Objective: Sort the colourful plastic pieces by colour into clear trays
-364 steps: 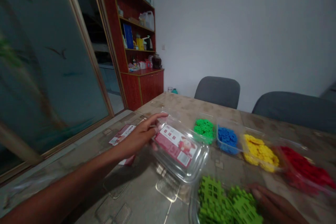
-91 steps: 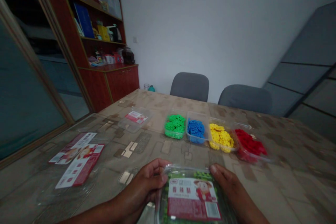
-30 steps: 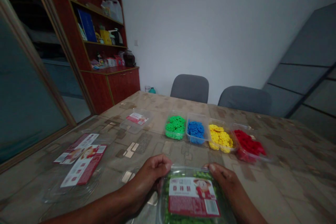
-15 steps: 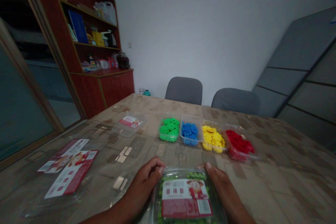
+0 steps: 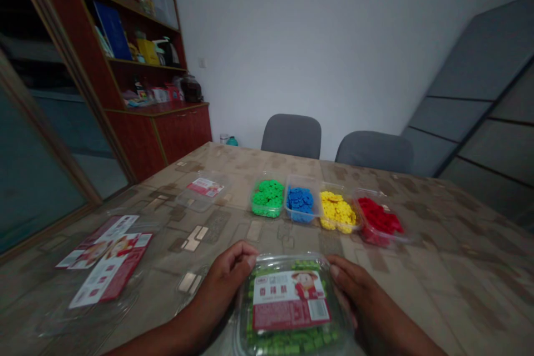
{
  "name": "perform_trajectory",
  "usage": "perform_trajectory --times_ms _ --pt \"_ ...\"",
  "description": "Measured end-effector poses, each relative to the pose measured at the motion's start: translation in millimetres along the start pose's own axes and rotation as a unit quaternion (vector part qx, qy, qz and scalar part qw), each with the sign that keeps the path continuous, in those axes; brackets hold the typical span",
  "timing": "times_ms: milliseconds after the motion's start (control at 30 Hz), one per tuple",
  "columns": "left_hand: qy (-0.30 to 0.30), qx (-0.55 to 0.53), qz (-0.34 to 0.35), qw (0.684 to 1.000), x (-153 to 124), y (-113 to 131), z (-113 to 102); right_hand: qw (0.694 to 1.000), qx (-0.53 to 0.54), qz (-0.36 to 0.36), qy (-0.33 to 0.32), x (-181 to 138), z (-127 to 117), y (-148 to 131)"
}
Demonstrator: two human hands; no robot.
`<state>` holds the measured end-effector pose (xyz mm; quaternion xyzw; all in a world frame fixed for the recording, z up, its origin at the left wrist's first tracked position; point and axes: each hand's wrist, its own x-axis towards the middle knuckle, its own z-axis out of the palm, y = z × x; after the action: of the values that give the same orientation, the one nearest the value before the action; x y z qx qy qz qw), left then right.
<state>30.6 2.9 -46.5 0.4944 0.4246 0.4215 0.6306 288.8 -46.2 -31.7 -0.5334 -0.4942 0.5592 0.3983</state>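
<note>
A clear lidded plastic container [image 5: 292,303] with a red and white label is at the bottom middle, full of light green pieces. My left hand [image 5: 227,278] grips its left side, the thumb near the far left corner. On the other side, my right hand [image 5: 354,289] is closed around the right edge, thumb by the far right corner. Beyond it stand open tubs of green pieces [image 5: 268,199], blue pieces [image 5: 300,203], yellow pieces [image 5: 337,211] and red pieces [image 5: 379,218], side by side.
Clear lids [image 5: 110,270] with labels overlap on the left of the patterned table [image 5: 250,158]. Another labelled lid [image 5: 202,188] lies farther back. Two grey chairs [image 5: 291,136] stand behind the table, and a red-brown cabinet [image 5: 183,133] is at the left.
The lidded container has come up slightly in view, showing more of its near part. My right hand has slid lower along its right side. The whole scene has shifted a little.
</note>
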Motion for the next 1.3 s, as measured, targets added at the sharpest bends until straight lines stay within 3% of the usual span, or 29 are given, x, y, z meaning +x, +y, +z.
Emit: perform_trajectory --times_ms 133,300,467,667,967,1100,1233,1300 --pt "0.002 -0.022 -0.019 1.000 -4.3 -0.4 2.3 0.998 0.029 0.017 -0.048 2.6 -9.7 6.6" --pt "0.007 0.006 0.014 1.000 -4.1 -8.7 0.1 0.995 0.008 0.066 -0.077 -1.1 -21.3 -0.8" --pt "-0.009 0.041 0.027 0.999 0.1 -10.7 -1.1 0.996 -0.027 0.081 -0.036 0.8 -13.9 -17.4" --pt "-0.001 0.053 0.008 0.999 -2.8 -4.4 5.1 0.997 -0.074 -0.033 0.018 23.0 5.8 -10.2" --pt "-0.030 -0.022 -0.027 0.999 -6.2 -6.0 4.9 0.999 0.027 0.001 0.030 19.1 14.7 -0.7" --pt "-0.041 0.108 0.050 0.992 -7.5 4.0 2.3 0.998 -0.027 0.003 0.052 23.2 11.5 2.3" --pt "-0.050 0.339 0.151 0.927 -8.5 21.4 -3.2 0.991 -0.083 0.019 0.098 22.4 4.7 12.0" --pt "-0.048 0.401 0.176 0.898 -9.5 28.1 -5.0 0.987 -0.113 0.013 0.111 19.0 -4.7 18.5"
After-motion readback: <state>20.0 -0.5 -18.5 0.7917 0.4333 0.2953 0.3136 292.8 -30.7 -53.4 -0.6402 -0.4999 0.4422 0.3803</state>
